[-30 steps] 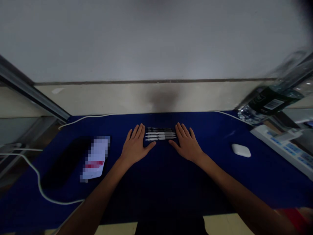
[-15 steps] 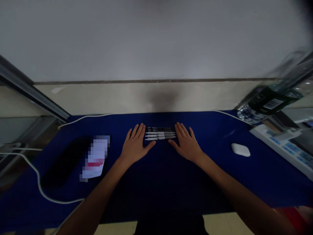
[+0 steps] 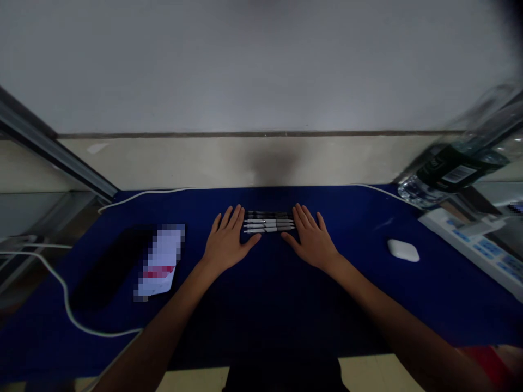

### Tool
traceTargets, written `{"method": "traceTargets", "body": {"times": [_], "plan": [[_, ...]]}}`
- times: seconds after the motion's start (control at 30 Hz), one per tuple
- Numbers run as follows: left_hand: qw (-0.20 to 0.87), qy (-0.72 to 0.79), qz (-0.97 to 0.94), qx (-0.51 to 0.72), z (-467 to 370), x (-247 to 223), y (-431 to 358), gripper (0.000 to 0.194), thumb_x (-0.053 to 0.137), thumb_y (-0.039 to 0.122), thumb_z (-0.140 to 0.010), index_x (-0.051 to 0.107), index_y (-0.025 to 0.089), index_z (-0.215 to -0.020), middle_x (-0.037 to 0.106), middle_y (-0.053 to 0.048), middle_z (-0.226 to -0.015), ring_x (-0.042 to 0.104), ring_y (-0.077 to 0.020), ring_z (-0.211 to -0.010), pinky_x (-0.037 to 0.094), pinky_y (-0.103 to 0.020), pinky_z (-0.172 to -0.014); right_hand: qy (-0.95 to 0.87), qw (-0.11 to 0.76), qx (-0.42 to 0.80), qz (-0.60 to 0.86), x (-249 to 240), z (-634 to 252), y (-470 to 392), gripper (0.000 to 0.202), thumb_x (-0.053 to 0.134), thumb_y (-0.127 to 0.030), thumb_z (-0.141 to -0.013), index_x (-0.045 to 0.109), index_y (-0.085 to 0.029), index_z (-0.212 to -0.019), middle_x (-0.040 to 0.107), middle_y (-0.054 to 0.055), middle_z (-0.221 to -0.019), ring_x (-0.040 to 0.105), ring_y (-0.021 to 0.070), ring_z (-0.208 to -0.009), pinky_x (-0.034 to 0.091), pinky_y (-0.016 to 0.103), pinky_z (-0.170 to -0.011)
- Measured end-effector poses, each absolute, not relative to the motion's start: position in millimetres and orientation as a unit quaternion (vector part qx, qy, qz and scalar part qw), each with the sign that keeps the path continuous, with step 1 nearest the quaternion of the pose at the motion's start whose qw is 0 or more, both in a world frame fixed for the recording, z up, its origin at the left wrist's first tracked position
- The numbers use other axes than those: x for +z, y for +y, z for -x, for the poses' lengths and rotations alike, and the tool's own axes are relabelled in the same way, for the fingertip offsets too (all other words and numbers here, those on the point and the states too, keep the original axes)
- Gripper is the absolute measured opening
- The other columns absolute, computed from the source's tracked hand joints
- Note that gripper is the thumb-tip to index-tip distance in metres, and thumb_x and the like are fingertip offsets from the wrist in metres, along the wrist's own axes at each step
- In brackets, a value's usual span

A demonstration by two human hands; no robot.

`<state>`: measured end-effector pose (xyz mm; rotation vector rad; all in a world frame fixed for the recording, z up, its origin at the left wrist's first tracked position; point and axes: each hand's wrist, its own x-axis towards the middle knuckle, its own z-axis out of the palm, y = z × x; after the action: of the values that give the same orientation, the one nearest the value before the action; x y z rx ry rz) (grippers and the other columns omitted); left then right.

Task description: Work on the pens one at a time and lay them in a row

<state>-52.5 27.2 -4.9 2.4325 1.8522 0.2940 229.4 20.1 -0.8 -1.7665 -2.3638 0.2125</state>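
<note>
Several pens [image 3: 268,224] lie side by side in a row on the blue table surface [image 3: 269,305], their tips pointing right. The nearer pens are white and grey, the farther ones dark. At the left ends of the pens, my left hand [image 3: 226,239] rests flat with its thumb stretched inward. My right hand [image 3: 310,238] lies flat by the pens' tips, fingers extended and thumb apart. Neither hand grips anything. Whether the fingertips touch the pen ends is hard to tell.
On the left are a lit phone [image 3: 163,261], a dark long object [image 3: 112,267] and a white cable [image 3: 67,305]. To the right lie a white earbud case [image 3: 403,250], a power strip [image 3: 474,247] and a plastic bottle [image 3: 443,169]. A pale wall [image 3: 261,81] stands behind.
</note>
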Motion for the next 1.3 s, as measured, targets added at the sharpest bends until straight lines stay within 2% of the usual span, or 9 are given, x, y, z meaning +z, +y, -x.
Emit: {"method": "traceTargets", "body": {"times": [0.33,0.6,0.87,1.07,1.3], "plan": [[0.039,0.603,-0.791,0.096,52.3,-6.0,27.9,0.103,0.027,0.09,-0.107,0.035,0.017,-0.18,0.033,-0.012,-0.186,0.024,-0.0355,-0.175,0.021,-0.059,-0.144,-0.797,0.102,0.071,0.591,-5.0,-230.4,20.6,0.09,0.034,-0.07,-0.115,0.029,-0.01,-0.182,0.026,0.02,-0.187,0.022,0.0412,-0.176,0.02,0.071,-0.14],[0.041,0.608,-0.788,0.088,50.7,-3.6,27.2,0.101,0.03,0.088,-0.108,0.036,0.016,-0.18,0.032,-0.013,-0.186,0.023,-0.0363,-0.176,0.02,-0.058,-0.144,-0.8,0.113,0.067,0.586,-6.8,-232.0,20.6,0.091,0.032,-0.074,-0.115,0.026,-0.016,-0.184,0.028,0.018,-0.187,0.023,0.0407,-0.175,0.02,0.07,-0.14],[0.047,0.608,-0.789,0.073,50.2,0.1,26.7,0.106,0.023,0.09,-0.107,0.035,0.013,-0.18,0.028,-0.012,-0.187,0.021,-0.0355,-0.176,0.019,-0.058,-0.145,-0.793,0.095,0.068,0.597,-2.0,-229.5,20.0,0.09,0.033,-0.073,-0.115,0.029,-0.016,-0.183,0.028,0.018,-0.187,0.023,0.0394,-0.176,0.02,0.067,-0.141],[0.037,0.612,-0.788,0.064,49.3,0.3,26.3,0.105,0.02,0.088,-0.108,0.036,0.013,-0.18,0.029,-0.011,-0.187,0.02,-0.034,-0.177,0.017,-0.055,-0.145,-0.789,0.055,0.066,0.608,5.4,-226.6,17.9,0.092,0.027,-0.073,-0.116,0.027,-0.009,-0.183,0.022,0.018,-0.188,0.019,0.0377,-0.177,0.017,0.065,-0.142],[0.033,0.611,-0.788,0.066,50.3,-2.1,26.6,0.105,0.02,0.089,-0.108,0.035,0.013,-0.18,0.03,-0.012,-0.186,0.022,-0.0335,-0.176,0.019,-0.056,-0.144,-0.78,0.059,0.061,0.62,1.6,-223.5,16.7,0.094,0.024,-0.074,-0.115,0.024,-0.009,-0.183,0.022,0.018,-0.188,0.019,0.0382,-0.177,0.018,0.064,-0.142]]}}
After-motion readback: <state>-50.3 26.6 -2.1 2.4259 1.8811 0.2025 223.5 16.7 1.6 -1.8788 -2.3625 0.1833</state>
